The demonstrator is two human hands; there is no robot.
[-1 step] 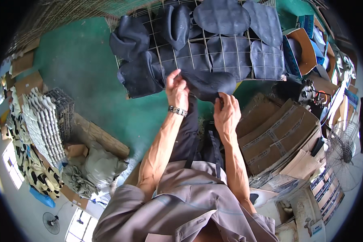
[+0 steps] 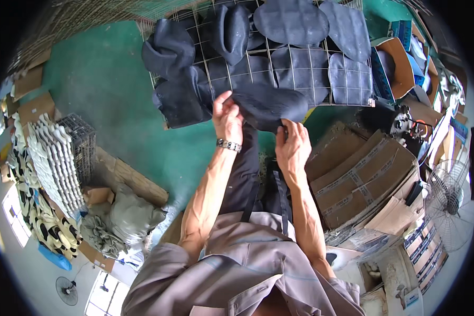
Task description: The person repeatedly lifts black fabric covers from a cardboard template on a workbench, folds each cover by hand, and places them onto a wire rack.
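Black sheet [image 2: 274, 108] hangs between two hands: the left hand's [image 2: 228, 122] part-curled fingers hold one end, the right hand's [image 2: 294, 146] closed fingers pinch the other.

The dark sheet [image 2: 271, 108] is hiding part of the wire rack [image 2: 327, 68], which the view's top edge is cropping

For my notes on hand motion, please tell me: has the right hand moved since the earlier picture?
Yes, slightly: the right hand, pinching the dark sheet, is a little further left, judged against the wire rack.
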